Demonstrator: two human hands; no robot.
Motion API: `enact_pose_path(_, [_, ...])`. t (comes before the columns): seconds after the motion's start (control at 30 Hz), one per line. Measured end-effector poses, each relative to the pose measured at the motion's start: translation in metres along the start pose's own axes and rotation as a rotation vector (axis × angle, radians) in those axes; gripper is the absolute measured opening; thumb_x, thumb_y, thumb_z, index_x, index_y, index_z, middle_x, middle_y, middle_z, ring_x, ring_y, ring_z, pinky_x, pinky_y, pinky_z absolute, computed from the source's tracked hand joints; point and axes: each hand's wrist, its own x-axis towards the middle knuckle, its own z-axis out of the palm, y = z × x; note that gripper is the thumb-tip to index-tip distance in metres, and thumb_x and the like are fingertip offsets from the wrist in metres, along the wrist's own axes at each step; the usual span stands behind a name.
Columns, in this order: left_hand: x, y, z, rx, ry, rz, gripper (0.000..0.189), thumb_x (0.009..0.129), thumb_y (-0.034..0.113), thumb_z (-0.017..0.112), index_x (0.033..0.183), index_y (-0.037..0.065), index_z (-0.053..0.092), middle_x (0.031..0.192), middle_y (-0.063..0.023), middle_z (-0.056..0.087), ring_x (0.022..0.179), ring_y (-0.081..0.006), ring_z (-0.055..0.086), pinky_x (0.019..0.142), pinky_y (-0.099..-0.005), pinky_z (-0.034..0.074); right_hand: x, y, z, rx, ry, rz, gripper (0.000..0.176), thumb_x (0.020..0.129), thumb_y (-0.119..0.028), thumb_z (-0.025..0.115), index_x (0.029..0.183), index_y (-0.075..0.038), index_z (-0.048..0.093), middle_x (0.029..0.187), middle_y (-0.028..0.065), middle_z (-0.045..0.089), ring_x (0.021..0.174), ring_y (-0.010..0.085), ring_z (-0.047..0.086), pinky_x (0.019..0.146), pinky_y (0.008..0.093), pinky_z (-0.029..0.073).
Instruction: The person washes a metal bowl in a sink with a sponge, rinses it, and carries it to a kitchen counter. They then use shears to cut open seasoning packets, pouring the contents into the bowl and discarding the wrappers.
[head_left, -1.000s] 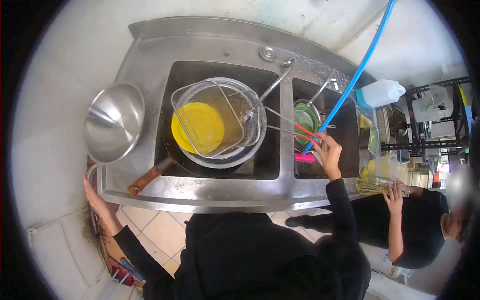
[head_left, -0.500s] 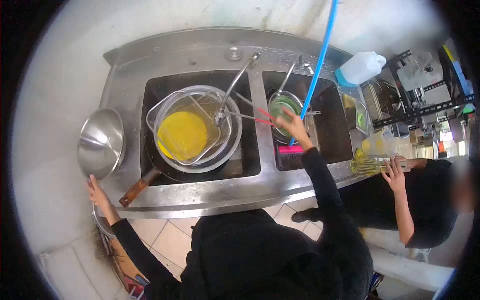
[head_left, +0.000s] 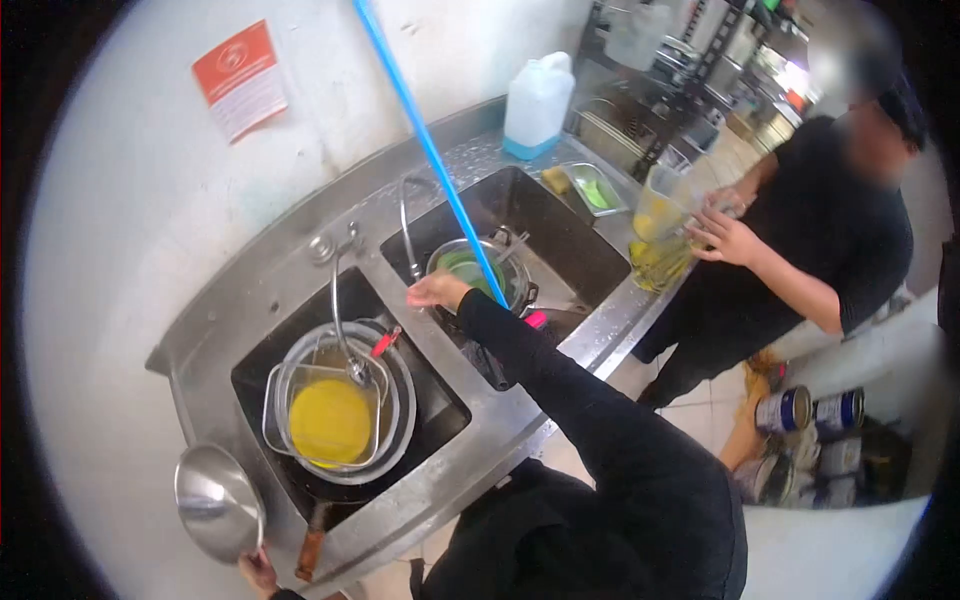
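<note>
My left hand [head_left: 258, 572] grips the rim of a shiny metal bowl [head_left: 215, 505], tilted against the wall at the left end of the counter. My right hand [head_left: 437, 290] is over the divider between the two sinks, fingers stretched out near the right faucet [head_left: 408, 235], with nothing visible in it. Beside it, in the right sink, stands a metal pot [head_left: 515, 275] with something green inside. A large round basin [head_left: 402, 425] fills much of the left sink, holding a wire-framed basket, a yellow disc [head_left: 330, 420] and a red-handled tool [head_left: 386, 341].
A blue pole [head_left: 430, 145] slants down into the right sink. A white jug [head_left: 538, 105] with blue liquid and a metal tray [head_left: 594, 190] stand at the back right. A co-worker [head_left: 820, 230] at the right handles a whisk [head_left: 658, 262]. A wooden pan handle [head_left: 311, 550] juts over the front edge.
My view has swung to the right. My right hand has moved from above the pot to the sink divider. The red handles, earlier between the sinks, now show over the left basin.
</note>
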Motion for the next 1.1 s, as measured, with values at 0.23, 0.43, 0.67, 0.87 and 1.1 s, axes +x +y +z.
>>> enact_pose_path(0.23, [0.007, 0.127, 0.027, -0.393, 0.419, -0.451, 0.039, 0.084, 0.018, 0.053, 0.113, -0.007, 0.048, 0.111, -0.0151, 0.056, 0.093, -0.0262, 0.058, 0.063, -0.0293, 0.057, -0.065, -0.012, -0.001, -1.314, 0.343, -0.19, 0.021, 0.064, -0.013, 0.063, 0.077, 0.003, 0.065, 0.078, 0.0232, 0.062, 0.069, 0.0394, 0.06, 0.061, 0.0443, 0.048])
enact_pose_path(0.43, [-0.03, 0.278, 0.133, 0.344, 0.533, 0.547, 0.064, 0.079, -0.01, 0.042, 0.139, 0.001, 0.025, 0.134, -0.0185, 0.041, 0.119, -0.0333, 0.045, 0.084, -0.0363, 0.05, -0.14, -0.006, -0.016, -0.692, 0.255, 0.178, 0.029, 0.058, -0.014, 0.065, 0.086, -0.004, 0.065, 0.1, 0.019, 0.059, 0.101, 0.0362, 0.051, 0.077, 0.0544, 0.039])
enact_pose_path(0.67, [-0.042, 0.316, 0.182, 0.428, 0.166, 0.795, 0.075, 0.071, -0.02, 0.034, 0.141, 0.006, 0.026, 0.143, -0.0181, 0.031, 0.129, -0.0304, 0.035, 0.108, -0.0384, 0.025, -0.282, -0.04, -0.023, -0.995, 0.804, -0.172, 0.037, 0.061, -0.007, 0.064, 0.097, -0.009, 0.056, 0.122, 0.0139, 0.044, 0.111, 0.0343, 0.042, 0.086, 0.0451, 0.038])
enact_pose_path(0.87, [-0.091, 0.309, 0.204, -0.066, -0.1, -0.074, 0.052, 0.076, 0.005, 0.047, 0.128, 0.001, 0.039, 0.117, -0.0175, 0.048, 0.093, -0.0293, 0.059, 0.042, -0.0304, 0.055, -0.522, 0.025, -0.079, -0.286, 1.044, 0.097, 0.012, 0.069, -0.003, 0.056, 0.067, -0.004, 0.044, 0.057, 0.0048, 0.048, 0.054, 0.0174, 0.048, 0.053, 0.031, 0.04])
enact_pose_path(1.1, [-0.342, 0.445, 0.322, 0.341, -0.763, -0.121, 0.043, 0.073, 0.009, 0.05, 0.115, -0.003, 0.045, 0.096, -0.0148, 0.056, 0.067, -0.0267, 0.06, 0.038, -0.0308, 0.05, -0.909, 0.155, -0.079, -0.372, 0.928, 0.898, 0.014, 0.069, -0.018, 0.064, 0.075, -0.005, 0.062, 0.062, 0.0124, 0.062, 0.065, 0.0237, 0.063, 0.061, 0.0329, 0.05])
